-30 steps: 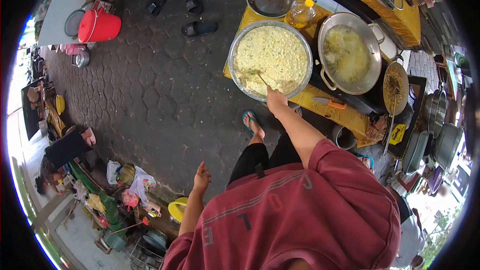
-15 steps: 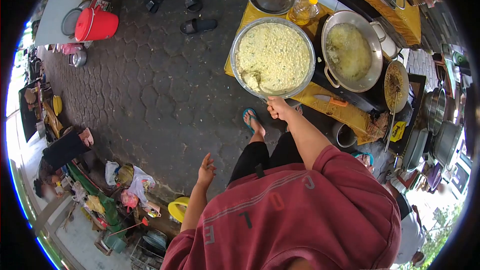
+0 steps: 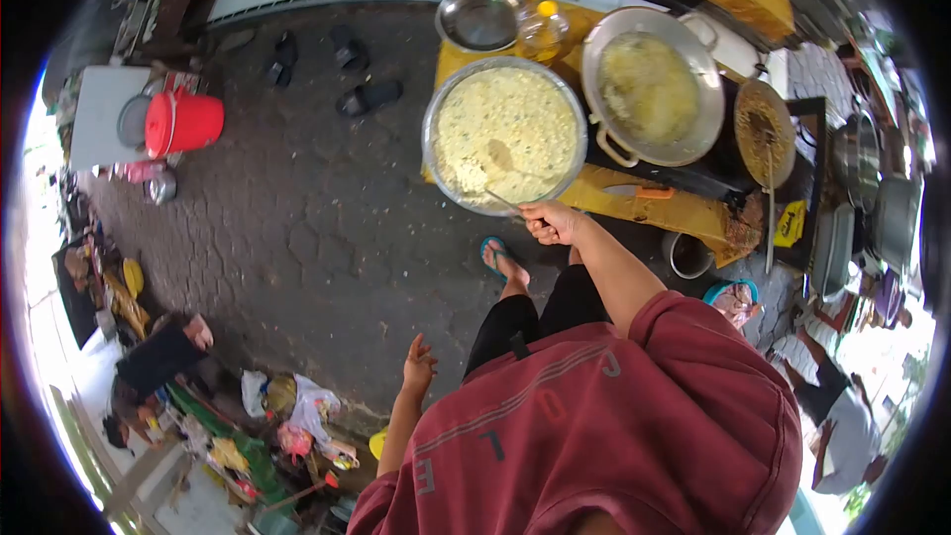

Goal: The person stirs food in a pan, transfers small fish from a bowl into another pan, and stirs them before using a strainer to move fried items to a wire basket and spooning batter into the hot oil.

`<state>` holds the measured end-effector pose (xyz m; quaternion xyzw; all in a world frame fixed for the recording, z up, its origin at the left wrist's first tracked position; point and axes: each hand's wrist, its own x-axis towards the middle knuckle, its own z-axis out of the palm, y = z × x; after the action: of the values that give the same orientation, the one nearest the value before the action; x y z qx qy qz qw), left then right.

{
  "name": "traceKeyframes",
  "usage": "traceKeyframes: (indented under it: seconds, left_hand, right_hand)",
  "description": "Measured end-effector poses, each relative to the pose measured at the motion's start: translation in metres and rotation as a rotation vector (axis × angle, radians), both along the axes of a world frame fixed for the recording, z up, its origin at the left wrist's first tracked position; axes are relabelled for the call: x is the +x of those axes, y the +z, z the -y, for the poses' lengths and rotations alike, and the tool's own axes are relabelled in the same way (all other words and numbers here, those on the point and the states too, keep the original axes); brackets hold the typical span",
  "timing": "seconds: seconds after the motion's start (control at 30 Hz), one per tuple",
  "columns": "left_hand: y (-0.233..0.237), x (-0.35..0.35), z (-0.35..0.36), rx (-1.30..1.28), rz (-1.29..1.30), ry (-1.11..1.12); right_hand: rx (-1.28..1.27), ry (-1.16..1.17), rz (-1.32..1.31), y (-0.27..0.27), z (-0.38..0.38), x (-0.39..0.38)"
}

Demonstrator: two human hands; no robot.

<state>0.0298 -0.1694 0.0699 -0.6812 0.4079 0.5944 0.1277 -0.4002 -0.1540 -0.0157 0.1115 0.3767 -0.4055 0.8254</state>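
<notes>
My right hand (image 3: 551,222) is closed around the handle of a spoon (image 3: 503,201) at the near rim of a large metal basin. Pale yellow batter with green bits (image 3: 515,124) fills the basin (image 3: 430,147). Part of the spoon lies over or in the batter; how deep it sits I cannot tell. Right of the basin is a two-handled wok (image 3: 711,104) with bubbling yellow oil (image 3: 649,89). My left hand (image 3: 420,367) hangs over the floor at the lower middle, fingers apart, holding nothing.
Behind the basin are a steel plate (image 3: 479,16) and an oil bottle (image 3: 543,30). A knife with an orange handle (image 3: 654,193) lies on the yellow table cover (image 3: 594,192). A brown-filled pan (image 3: 763,134) stands right. Sandals (image 3: 369,98) and a red bucket (image 3: 185,123) are left; a person (image 3: 847,426) is lower right.
The view has shifted, so the basin and wok appear further left. My right hand has lifted the spoon handle, which now shows above the basin rim. My left hand stays low and empty.
</notes>
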Motion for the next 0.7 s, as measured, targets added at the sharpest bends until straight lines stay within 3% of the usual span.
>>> traceKeyframes:
  seconds: [0.23,0.33,0.4,0.43,0.5,0.53,0.6,0.7]
  left_hand:
    - [-0.011,-0.039,0.007,-0.012,-0.073,-0.106]
    - [-0.01,-0.058,0.008,-0.02,-0.075,-0.117]
    - [-0.009,-0.066,0.007,-0.021,-0.079,-0.103]
    - [-0.008,-0.07,0.006,-0.024,-0.088,-0.121]
    - [-0.004,-0.08,0.005,-0.031,-0.097,-0.14]
    - [0.004,-0.088,0.004,-0.025,-0.089,-0.11]
    - [0.007,-0.094,0.001,-0.02,-0.079,-0.08]
    - [0.006,-0.092,-0.003,-0.013,-0.086,-0.069]
  right_hand:
    - [-0.076,-0.172,-0.146,0.088,-0.062,-0.104]
    - [-0.048,-0.222,-0.363,0.123,-0.077,-0.147]
    - [0.132,-0.312,-0.674,0.133,-0.077,-0.164]
    - [0.13,-0.313,-0.673,0.123,-0.077,-0.171]
    - [0.318,-0.297,-1.012,0.077,-0.074,-0.181]
    - [0.315,-0.299,-1.011,0.038,-0.074,-0.184]
    - [0.363,0.163,-1.536,-0.03,-0.074,-0.186]
    - [0.502,0.001,-1.403,0.04,-0.05,-0.154]
